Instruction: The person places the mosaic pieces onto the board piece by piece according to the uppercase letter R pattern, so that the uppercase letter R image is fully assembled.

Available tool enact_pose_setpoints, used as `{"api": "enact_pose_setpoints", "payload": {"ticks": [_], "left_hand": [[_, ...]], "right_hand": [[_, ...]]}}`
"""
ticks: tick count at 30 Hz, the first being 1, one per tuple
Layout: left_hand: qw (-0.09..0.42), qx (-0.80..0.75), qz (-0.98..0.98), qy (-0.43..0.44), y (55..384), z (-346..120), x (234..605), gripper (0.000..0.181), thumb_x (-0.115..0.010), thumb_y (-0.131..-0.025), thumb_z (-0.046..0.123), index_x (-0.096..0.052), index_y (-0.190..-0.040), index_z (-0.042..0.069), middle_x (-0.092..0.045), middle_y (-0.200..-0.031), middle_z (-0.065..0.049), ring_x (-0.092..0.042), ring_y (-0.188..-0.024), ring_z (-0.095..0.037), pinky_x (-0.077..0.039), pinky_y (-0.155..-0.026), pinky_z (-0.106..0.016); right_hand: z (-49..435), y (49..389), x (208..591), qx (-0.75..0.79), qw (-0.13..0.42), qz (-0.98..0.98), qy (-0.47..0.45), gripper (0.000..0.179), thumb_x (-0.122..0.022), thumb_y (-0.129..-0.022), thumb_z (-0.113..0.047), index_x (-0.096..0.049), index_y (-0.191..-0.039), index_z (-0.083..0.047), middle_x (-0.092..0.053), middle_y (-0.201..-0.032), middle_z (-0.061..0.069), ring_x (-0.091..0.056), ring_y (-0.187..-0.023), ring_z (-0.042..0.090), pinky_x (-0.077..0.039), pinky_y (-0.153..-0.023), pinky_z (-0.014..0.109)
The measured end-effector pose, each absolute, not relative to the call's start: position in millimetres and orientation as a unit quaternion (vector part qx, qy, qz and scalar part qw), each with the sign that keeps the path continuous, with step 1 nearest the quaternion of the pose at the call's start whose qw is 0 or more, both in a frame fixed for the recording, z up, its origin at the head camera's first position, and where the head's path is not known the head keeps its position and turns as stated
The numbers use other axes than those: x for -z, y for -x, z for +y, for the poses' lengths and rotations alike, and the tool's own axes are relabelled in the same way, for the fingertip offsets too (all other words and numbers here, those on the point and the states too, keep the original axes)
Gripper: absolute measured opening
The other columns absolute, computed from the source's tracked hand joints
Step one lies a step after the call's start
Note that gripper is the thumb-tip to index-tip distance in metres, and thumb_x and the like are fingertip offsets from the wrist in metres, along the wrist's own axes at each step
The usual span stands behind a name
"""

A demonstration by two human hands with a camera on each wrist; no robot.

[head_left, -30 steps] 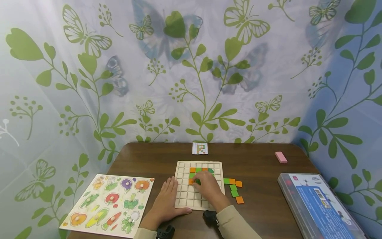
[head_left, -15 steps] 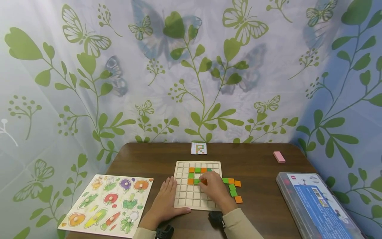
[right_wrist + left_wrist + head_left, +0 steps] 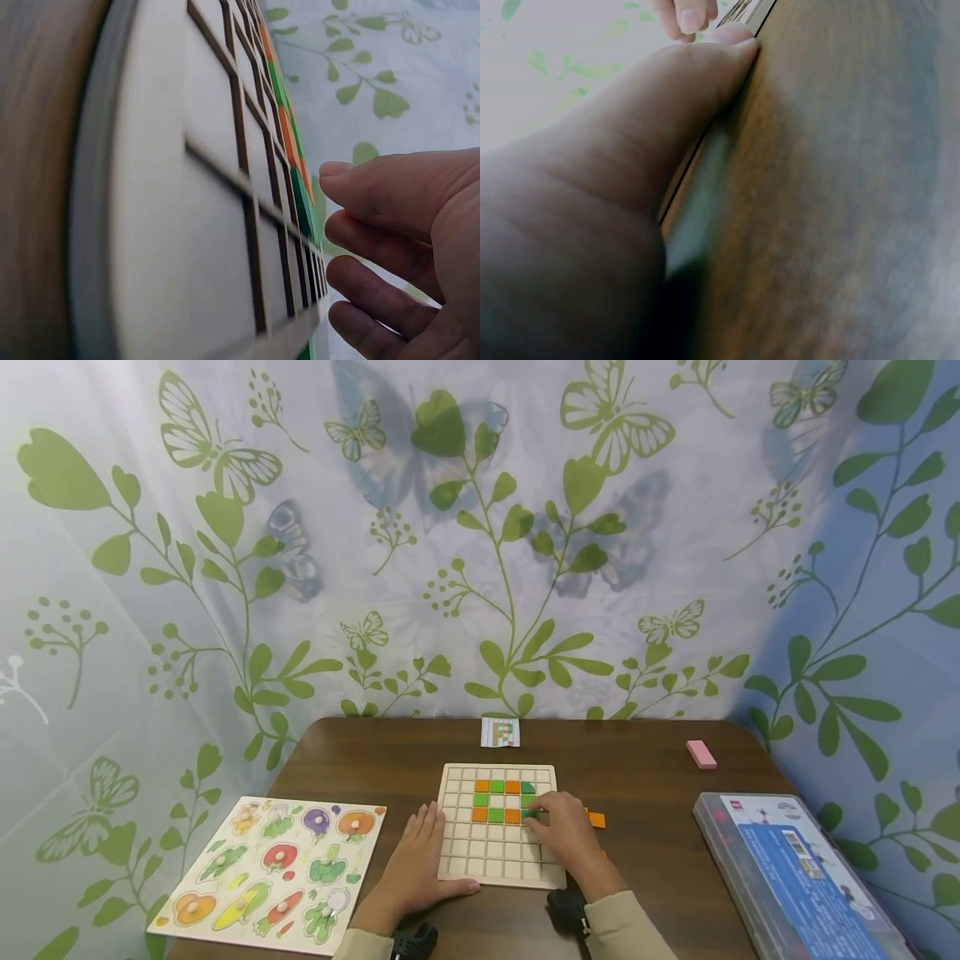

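Observation:
A wooden grid board (image 3: pixel 491 852) lies on the table, with a ring of orange, light green and dark green tiles (image 3: pixel 497 786) set in its upper half. My left hand (image 3: pixel 412 864) lies flat, fingers along the board's left edge, thumb by its near edge. Over the board's right side, my right hand (image 3: pixel 566 827) has its fingertips at a dark green tile (image 3: pixel 302 202) at the ring's lower right corner. In the right wrist view, thumb and fingers stand apart above that tile, with nothing visible between them. The left thumb (image 3: pixel 697 67) fills much of the left wrist view.
A small pattern card (image 3: pixel 500 732) lies behind the board. Loose tiles, including an orange one (image 3: pixel 597 820), sit right of it, partly hidden by my right hand. A vegetable puzzle board (image 3: pixel 247 877) is at left; a pink block (image 3: pixel 701 754) and a plastic case (image 3: pixel 795 877) are at right.
My right hand has moved rightward along the ring's lower row, uncovering green and orange tiles there; a dark green tile now shows at the row's right end. The left hand has stayed put.

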State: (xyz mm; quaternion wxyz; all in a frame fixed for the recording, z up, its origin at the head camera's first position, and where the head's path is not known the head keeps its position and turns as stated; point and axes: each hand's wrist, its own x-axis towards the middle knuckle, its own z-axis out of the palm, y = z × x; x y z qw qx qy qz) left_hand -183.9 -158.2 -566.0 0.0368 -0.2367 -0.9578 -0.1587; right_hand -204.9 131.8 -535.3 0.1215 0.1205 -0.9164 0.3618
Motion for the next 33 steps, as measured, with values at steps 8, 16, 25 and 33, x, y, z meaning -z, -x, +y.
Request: {"api": "enact_pose_setpoints", "payload": {"ticks": [8,16,25,33], "left_hand": [[0.04,0.168,-0.955,0.241,183,-158,565,0.133,-0.062,-0.08,0.088,-0.029,-0.158,-0.014,-0.023,-0.166,-0.032,-0.022,-0.154,-0.046,-0.02,-0.124,-0.055],[0.037,0.167,-0.955,0.242,183,-159,567,0.134,-0.061,-0.08,0.09,-0.029,-0.159,-0.013,-0.022,-0.167,-0.031,-0.021,-0.154,-0.044,-0.019,-0.124,-0.054],[0.04,0.162,-0.957,0.238,183,-159,566,0.133,-0.061,-0.08,0.089,-0.029,-0.159,-0.013,-0.023,-0.166,-0.032,-0.021,-0.154,-0.044,-0.018,-0.125,-0.054],[0.042,0.159,-0.957,0.24,184,-159,569,0.134,-0.06,-0.079,0.09,-0.029,-0.159,-0.013,-0.023,-0.166,-0.032,-0.021,-0.154,-0.045,-0.019,-0.124,-0.054]], "right_hand": [[150,201,538,-0.36,0.125,-0.92,-0.09,0.013,-0.086,-0.088,-0.009,-0.081,-0.1,-0.007,-0.073,-0.105,0.005,-0.065,-0.109,0.036,-0.055,-0.094,0.056],[170,199,542,-0.346,0.136,-0.925,-0.076,0.015,-0.088,-0.087,-0.008,-0.08,-0.1,-0.007,-0.073,-0.102,0.004,-0.066,-0.097,0.03,-0.059,-0.079,0.047],[187,196,541,-0.325,0.133,-0.934,-0.061,0.02,-0.09,-0.085,-0.011,-0.08,-0.101,-0.005,-0.073,-0.1,0.004,-0.066,-0.097,0.029,-0.059,-0.084,0.05],[197,191,539,-0.318,0.13,-0.937,-0.055,0.024,-0.091,-0.085,-0.014,-0.08,-0.103,-0.003,-0.074,-0.108,0.01,-0.065,-0.101,0.033,-0.057,-0.088,0.054]]}}
